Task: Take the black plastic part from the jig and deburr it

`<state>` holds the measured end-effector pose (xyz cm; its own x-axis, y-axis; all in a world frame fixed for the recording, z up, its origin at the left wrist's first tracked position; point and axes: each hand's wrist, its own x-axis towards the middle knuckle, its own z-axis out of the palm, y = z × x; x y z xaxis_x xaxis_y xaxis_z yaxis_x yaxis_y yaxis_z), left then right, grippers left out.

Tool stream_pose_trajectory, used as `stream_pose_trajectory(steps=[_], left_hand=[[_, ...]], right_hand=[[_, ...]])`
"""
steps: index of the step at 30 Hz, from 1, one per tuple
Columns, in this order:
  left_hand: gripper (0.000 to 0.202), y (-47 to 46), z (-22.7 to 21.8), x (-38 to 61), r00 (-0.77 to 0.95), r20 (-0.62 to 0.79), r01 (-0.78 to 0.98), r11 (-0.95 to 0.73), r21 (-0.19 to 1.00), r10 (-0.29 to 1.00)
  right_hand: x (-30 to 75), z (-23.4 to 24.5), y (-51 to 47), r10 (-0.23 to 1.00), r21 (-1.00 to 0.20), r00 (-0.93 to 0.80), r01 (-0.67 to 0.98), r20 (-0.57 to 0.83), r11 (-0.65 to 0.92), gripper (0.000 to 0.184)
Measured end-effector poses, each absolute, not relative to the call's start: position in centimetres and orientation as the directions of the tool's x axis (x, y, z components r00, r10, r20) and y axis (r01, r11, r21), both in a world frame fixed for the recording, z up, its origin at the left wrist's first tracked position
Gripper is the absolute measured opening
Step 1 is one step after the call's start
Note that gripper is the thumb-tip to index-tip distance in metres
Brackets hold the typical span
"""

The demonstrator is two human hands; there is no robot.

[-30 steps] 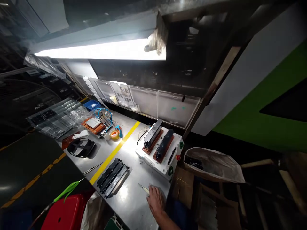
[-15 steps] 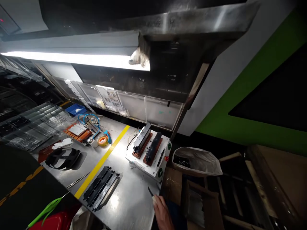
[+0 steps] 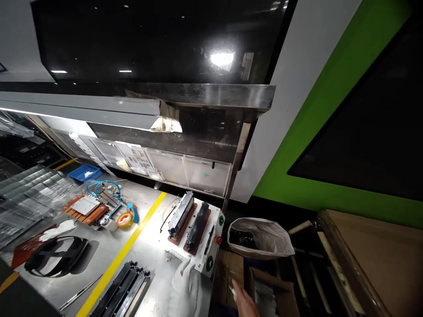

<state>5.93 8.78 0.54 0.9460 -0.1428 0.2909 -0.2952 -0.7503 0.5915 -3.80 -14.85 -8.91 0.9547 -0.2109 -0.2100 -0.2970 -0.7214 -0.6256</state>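
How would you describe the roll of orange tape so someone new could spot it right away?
Start at the steel workbench and find the yellow line painted across it. Just left of that line, beside the looped blue tubing, lies the tape roll. It is the only small orange ring there, lying flat against a blue dispenser piece.

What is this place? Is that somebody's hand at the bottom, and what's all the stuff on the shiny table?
The camera sits on a person's head, looking down at a metal workbench. At the bottom edge is one of their hands, off the bench's end above cardboard boxes; which hand, and whether it holds anything, is too blurry to tell. On the bench lie a white box with two long black bars, a black slatted tray, a roll of orange tape, tweezers and a yellow stripe. Beside the bench hangs an open bag.
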Motion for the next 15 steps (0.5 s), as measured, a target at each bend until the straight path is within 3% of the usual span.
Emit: stream_pose_trajectory(steps=[1,3,5,10,15], left_hand=[[0.029,7.8,0.9,8.2,0.924,0.345,-0.343,-0.754,0.561,-0.164],[0.037,5.9,1.5,12.6,0.877,0.400,-0.422,-0.824,0.378,-0.266],[0.041,4.2,2.4,16.3,0.857,0.402,-0.446,-0.855,0.264,-0.323],[0.042,1.9,3.8,20.8,0.909,0.143,-0.417,-0.856,0.306,-0.392],[0.053,1.9,2.0,20.9,0.919,0.156,-0.393,-0.881,0.263,-0.363]], right_hand=[[-2.1,-7.5,-15.3,-0.187,-0.654,0.964,-0.266,-0.190,-0.708,0.054],[2.4,-3.9,-15.5,-0.170,-0.682,0.981,-0.190,-0.097,-0.706,0.056],[7.2,-0.1,-15.2,-0.150,-0.638,0.988,-0.129,-0.020,-0.759,0.055],[15.7,5.6,-14.1,-0.080,-0.418,0.997,-0.079,-0.013,-0.905,0.048],[18.0,5.3,-14.0,0.012,-0.315,0.999,0.001,-0.031,-0.949,0.046]])
